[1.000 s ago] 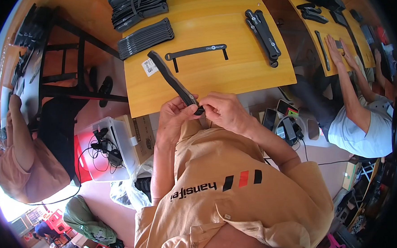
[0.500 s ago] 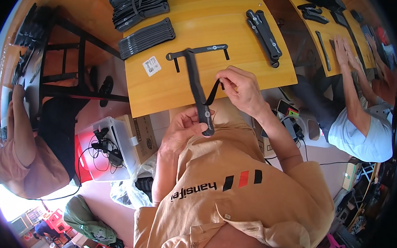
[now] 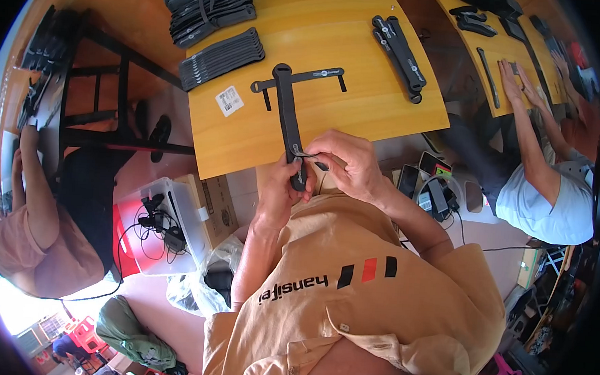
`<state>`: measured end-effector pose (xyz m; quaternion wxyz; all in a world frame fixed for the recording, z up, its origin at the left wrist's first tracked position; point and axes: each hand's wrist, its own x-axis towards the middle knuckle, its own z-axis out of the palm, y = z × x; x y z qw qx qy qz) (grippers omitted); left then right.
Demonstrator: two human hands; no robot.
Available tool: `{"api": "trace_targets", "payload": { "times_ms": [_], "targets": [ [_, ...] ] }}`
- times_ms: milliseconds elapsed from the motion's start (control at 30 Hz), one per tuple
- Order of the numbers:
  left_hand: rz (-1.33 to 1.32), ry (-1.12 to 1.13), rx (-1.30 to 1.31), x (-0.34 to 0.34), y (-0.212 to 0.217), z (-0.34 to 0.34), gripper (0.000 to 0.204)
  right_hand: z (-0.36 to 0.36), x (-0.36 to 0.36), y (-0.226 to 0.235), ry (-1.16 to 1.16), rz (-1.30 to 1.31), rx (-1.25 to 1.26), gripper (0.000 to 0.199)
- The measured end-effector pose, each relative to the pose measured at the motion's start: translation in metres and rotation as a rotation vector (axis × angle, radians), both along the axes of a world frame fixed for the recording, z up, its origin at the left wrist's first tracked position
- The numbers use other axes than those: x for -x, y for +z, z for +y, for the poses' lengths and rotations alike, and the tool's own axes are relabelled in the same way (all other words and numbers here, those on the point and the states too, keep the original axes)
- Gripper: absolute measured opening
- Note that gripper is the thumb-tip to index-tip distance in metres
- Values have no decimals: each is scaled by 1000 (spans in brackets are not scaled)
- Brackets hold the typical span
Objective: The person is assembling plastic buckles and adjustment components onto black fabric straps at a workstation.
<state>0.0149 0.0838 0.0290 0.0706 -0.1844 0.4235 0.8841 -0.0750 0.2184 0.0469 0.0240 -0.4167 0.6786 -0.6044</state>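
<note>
My left hand (image 3: pixel 276 190) is closed round the near end of a bundle of flat black straps (image 3: pixel 287 112). The bundle's far end, rounded and with a hole, reaches over the table (image 3: pixel 358 116). A thin black strip (image 3: pixel 308 155) passes across the bundle just beyond my left thumb. My right hand (image 3: pixel 351 164) pinches the strip's loose end, close to the bundle's right side. Beyond, another black strap (image 3: pixel 319 74) lies crosswise on the table, over two short black strips (image 3: pixel 342 84) whose ends stick out.
A neat row of black straps (image 3: pixel 222 59) and a tied stack (image 3: pixel 211 13) lie back left; several loose straps (image 3: pixel 399 60) lie right. A white label (image 3: pixel 229 101) is on the table. Below stands a clear bin (image 3: pixel 151 241) with cables. Co-workers sit on both sides.
The bundle has tilted upright and shifted slightly left and nearer the table edge. My right hand has moved down and nearer, drawing the strip across the bundle.
</note>
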Motion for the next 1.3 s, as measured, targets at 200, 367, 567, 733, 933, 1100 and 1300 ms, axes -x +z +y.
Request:
{"api": "trace_targets", "payload": {
  "times_ms": [200,367,567,733,933,1100,1300],
  "targets": [
    [29,-167,206,-4,5,4,31,1,27,4,-103,-600,111,13],
    [118,-332,173,-14,12,-11,28,17,91,5,-146,-623,245,12],
    [30,-438,155,-52,13,-30,30,52,196,18,-324,-418,501,17],
    [-31,-437,35,-85,-10,-61,32,128,260,43,-578,-293,631,17],
    [-109,323,332,-59,-32,-90,23,82,187,74,-160,-288,358,21],
    [-144,428,531,-21,-37,-90,35,96,149,79,-54,-315,167,14],
    [-246,495,972,-6,-52,-74,45,105,120,63,-137,-371,119,13]
  ]
}}
